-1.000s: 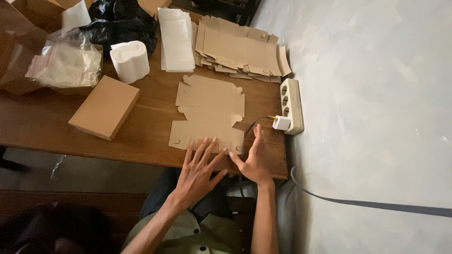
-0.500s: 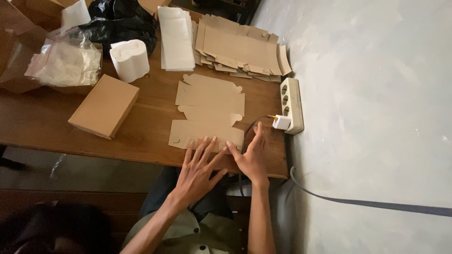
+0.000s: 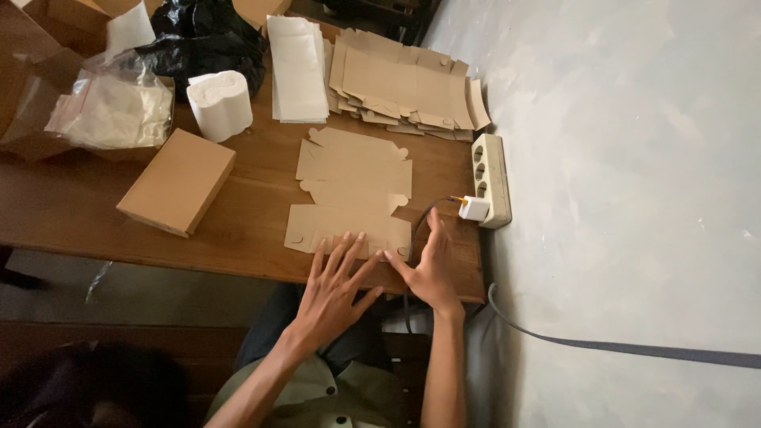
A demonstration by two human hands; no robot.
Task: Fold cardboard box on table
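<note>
- L hand [image 3: 337, 289] lies flat, fingers spread & released, palm down; fingertips rest on near edge of the flat blank [image 3: 349, 230], grasping nothing.
- R hand [image 3: 430, 265] also open, fingers together & extended, thumb pointing left toward L hand; it sits at the blank's right end, near table [image 3: 254, 230] edge. Not clenched, holds nothing.
- The blank = unfolded brown cardboard cut-out, lying flat at near edge of table, just in front of the person; its near strip is under both hands' fingertips.
- 2nd blank [image 3: 357, 158] lies just beyond it, touching or slightly overlapped; can't tell which.
- Stack of more blanks [image 3: 404, 83] at far side of table, fanned out.
- White sheets [image 3: 297, 67] just left of the stack.
- Made-up brown box [image 3: 178, 181] to the left, closed, lying flat, well apart from hands.
- White roll [image 3: 220, 103] upright beyond the box.
- Clear bag [image 3: 115, 107] w/ white contents at far left, sitting in an open carton [image 3: 32, 119].
- Black bag [image 3: 202, 36] behind the roll.
- Power strip [image 3: 491, 170] on right table edge, white charger [image 3: 474, 208] plugged in near end; dark cable [image 3: 424, 218] curves from it toward R hand.
- Grey floor [image 3: 618, 158] right of table; dark strap [image 3: 602, 345] runs across it.
- Person seated, knees under table edge, olive top [image 3: 317, 396] visible at bottom.
</note>
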